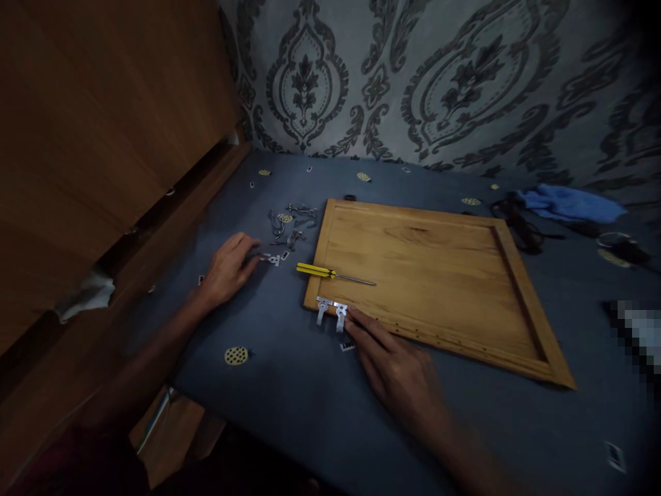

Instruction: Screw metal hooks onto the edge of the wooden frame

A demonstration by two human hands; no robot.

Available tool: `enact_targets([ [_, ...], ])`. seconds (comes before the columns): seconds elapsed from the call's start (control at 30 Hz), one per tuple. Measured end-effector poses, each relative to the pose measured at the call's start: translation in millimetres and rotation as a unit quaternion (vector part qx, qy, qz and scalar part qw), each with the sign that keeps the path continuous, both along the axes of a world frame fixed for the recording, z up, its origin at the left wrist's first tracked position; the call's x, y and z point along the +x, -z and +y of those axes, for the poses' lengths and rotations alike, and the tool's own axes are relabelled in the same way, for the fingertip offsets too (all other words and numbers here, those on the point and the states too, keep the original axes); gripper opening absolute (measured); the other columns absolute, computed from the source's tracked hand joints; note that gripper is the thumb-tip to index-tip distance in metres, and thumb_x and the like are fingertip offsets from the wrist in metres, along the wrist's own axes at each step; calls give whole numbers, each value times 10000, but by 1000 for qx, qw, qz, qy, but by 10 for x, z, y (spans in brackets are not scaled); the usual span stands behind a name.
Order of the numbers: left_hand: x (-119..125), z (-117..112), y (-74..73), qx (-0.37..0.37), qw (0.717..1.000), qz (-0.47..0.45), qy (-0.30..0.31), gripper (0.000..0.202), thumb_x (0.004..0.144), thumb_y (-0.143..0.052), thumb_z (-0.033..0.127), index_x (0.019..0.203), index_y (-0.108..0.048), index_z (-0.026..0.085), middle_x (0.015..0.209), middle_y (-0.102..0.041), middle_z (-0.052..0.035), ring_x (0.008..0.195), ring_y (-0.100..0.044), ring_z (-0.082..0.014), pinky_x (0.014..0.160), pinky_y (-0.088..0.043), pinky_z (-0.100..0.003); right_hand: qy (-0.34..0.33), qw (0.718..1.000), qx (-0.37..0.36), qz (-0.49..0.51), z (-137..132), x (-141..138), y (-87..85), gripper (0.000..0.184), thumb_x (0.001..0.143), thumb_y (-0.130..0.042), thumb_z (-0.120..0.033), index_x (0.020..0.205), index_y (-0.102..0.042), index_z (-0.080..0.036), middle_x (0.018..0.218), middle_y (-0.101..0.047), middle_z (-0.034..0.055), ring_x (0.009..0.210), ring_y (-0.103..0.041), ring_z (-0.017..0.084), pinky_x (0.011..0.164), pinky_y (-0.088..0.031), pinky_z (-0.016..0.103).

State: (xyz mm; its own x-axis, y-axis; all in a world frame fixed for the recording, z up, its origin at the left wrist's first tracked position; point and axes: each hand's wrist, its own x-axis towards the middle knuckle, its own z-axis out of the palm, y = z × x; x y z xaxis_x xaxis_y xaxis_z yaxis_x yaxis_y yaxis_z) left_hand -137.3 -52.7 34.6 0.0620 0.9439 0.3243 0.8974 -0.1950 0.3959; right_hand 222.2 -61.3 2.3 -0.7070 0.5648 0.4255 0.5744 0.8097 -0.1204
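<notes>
Our right hand (397, 372) lies nearest, fingers stretched out and spread, tips touching a small metal hinge (331, 310) at the near left corner of a wooden door panel (438, 275) on blue cloth (289, 386). The hinge looks light, stiff and slippery, best pinched by its edges. A yellow screwdriver (330, 273) rests on the panel. Our left hand (227, 269), loosely curled, touches a small bracket (273, 260); we cannot tell whether it pinches.
</notes>
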Motion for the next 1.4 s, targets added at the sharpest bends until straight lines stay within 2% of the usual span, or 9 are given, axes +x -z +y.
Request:
enact_targets([
  [0.07,-20,43,13,-23,1000,-6,-2,285,1009,-540,317,1221,-675,181,1067,-673,-99,1013,-623,-243,907,-510,-370,1,1000,13,-2,0,-3,-4,402,1004,-467,-82,1265,-754,-188,1351,-747,112,850,-814,198,667,-654,287],
  [0.27,-26,43,-13,-79,996,-30,37,178,973,-589,266,935,-747,196,892,-683,-42,825,-629,-185,791,-481,-296,3,1000,8,1,-6,-5,-4,416,998,-477,-74,1294,-743,-195,1362,-743,103,906,-806,188,744,-645,277],
  [0.5,131,-145,-131,-72,996,-51,13,157,962,-614,259,926,-750,190,850,-669,-21,734,-584,-152,716,-457,-269,-5,1000,15,13,-14,-20,-44,380,1005,-478,-75,1254,-753,-162,1334,-756,113,832,-803,198,658,-646,304],
  [0.7,195,-373,-166,-119,990,-75,-6,160,952,-626,309,951,-726,184,940,-669,-40,802,-636,-166,721,-496,-277,-6,999,33,10,-1,-70,-109,379,1038,-433,-93,1214,-763,-153,1297,-772,111,802,-807,193,643,-651,311],
  [0.83,195,-494,-189,-114,990,-79,-4,236,998,-563,363,1018,-731,197,1026,-706,-55,879,-667,-185,800,-529,-312,-8,999,48,15,-7,-82,-140,373,1049,-419,-96,1175,-768,-132,1263,-785,117,774,-808,197,609,-641,312],
  [0.97,226,-551,-213,-110,990,-89,-7,247,990,-576,368,975,-757,202,1044,-730,-59,929,-691,-201,835,-530,-327,-4,999,43,17,-23,-78,-141,361,1045,-435,-90,1185,-765,-132,1272,-782,118,821,-815,205,622,-638,304],
  [1.13,269,-595,-248,-106,988,-106,-38,252,941,-637,427,913,-786,225,924,-731,-37,837,-681,-190,765,-512,-304,3,1000,12,3,-30,-72,-126,369,1016,-474,-72,1240,-757,-149,1320,-761,112,833,-815,211,655,-654,312],
  [1.3,303,-516,-371,-143,950,-270,-69,268,825,-759,467,891,-774,208,758,-708,-18,645,-650,-159,605,-515,-269,5,1000,-12,-4,-37,-71,-127,397,992,-495,-62,1289,-743,-151,1356,-743,107,819,-815,232,643,-674,354],
  [1.4,395,-366,-537,-106,946,-306,-31,162,785,-806,352,863,-785,212,824,-728,-17,703,-683,-148,658,-551,-260,4,1000,-23,-11,-41,-70,-135,418,975,-507,-50,1313,-732,-148,1374,-733,109,812,-812,232,633,-673,354],
])
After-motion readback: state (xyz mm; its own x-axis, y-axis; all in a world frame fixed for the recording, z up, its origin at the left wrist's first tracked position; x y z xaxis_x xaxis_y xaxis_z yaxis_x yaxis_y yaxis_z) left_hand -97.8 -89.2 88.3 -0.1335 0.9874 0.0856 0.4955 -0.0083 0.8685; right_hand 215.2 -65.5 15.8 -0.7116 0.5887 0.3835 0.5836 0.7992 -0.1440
